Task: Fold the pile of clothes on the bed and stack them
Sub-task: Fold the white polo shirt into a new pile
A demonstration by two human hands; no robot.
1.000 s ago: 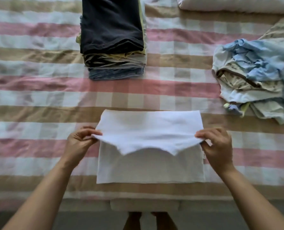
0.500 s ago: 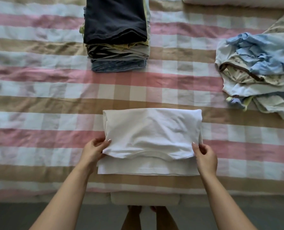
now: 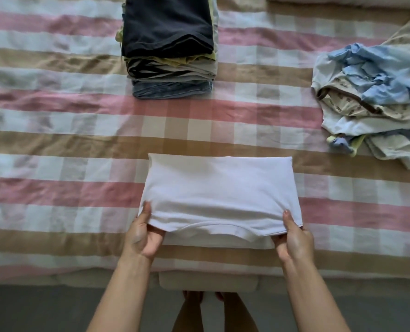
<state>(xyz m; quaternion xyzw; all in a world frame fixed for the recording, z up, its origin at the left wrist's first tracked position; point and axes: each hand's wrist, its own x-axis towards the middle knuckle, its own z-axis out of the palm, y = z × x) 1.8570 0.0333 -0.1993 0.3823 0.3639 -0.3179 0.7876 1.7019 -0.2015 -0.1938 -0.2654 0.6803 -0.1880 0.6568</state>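
A folded white garment (image 3: 219,190) lies near the bed's front edge, its top layer doubled toward me. My left hand (image 3: 143,232) grips its near left corner, thumb on top and fingers underneath. My right hand (image 3: 293,238) holds the near right corner the same way. A neat stack of folded clothes (image 3: 169,51), topped by a dark garment, stands at the back centre. A crumpled pile of unfolded clothes (image 3: 376,101), light blue and cream, lies at the right.
The bed carries a pink, tan and white checked cover (image 3: 55,144). A white pillow edge (image 3: 342,2) shows at the top right. The grey floor (image 3: 31,307) and my feet (image 3: 213,298) lie below the bed's front edge.
The upper layer of the white garment came down toward me onto the lower half. Both hands moved nearer and now grip the near corners with fingers slid under the bundle.
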